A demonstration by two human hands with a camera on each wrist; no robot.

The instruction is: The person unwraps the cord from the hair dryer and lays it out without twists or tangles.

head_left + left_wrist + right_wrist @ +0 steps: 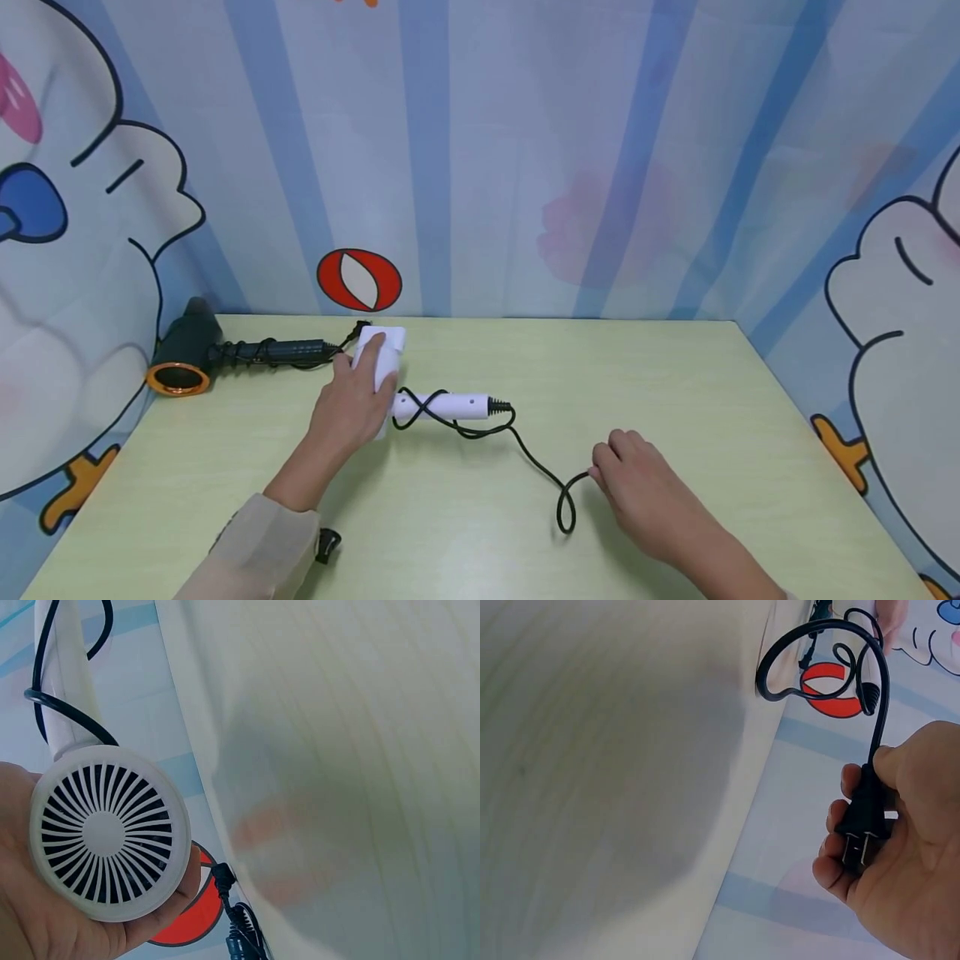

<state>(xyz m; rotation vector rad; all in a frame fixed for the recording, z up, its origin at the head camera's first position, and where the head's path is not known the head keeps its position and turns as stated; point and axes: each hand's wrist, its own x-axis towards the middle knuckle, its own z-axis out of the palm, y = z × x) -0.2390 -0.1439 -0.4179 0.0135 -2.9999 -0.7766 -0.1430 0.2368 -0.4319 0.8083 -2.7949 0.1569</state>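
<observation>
My left hand (352, 400) grips the head of a white hair dryer (450, 407), whose handle points right over the table. In the left wrist view the dryer's round slotted vent (103, 834) faces the camera, the palm and fingers wrapped about it. A black cord (536, 460) loops around the handle and runs right in a small loop to my right hand (648, 496). That hand holds the cord's two-pin plug (864, 814) between thumb and fingers, prongs toward the palm side; in the head view the plug is hidden by the hand.
A dark green hair dryer (180, 358) with an orange-rimmed nozzle lies at the table's back left, its cord wound around the handle. A patterned blue curtain (495, 167) stands behind the pale wooden table (675, 383).
</observation>
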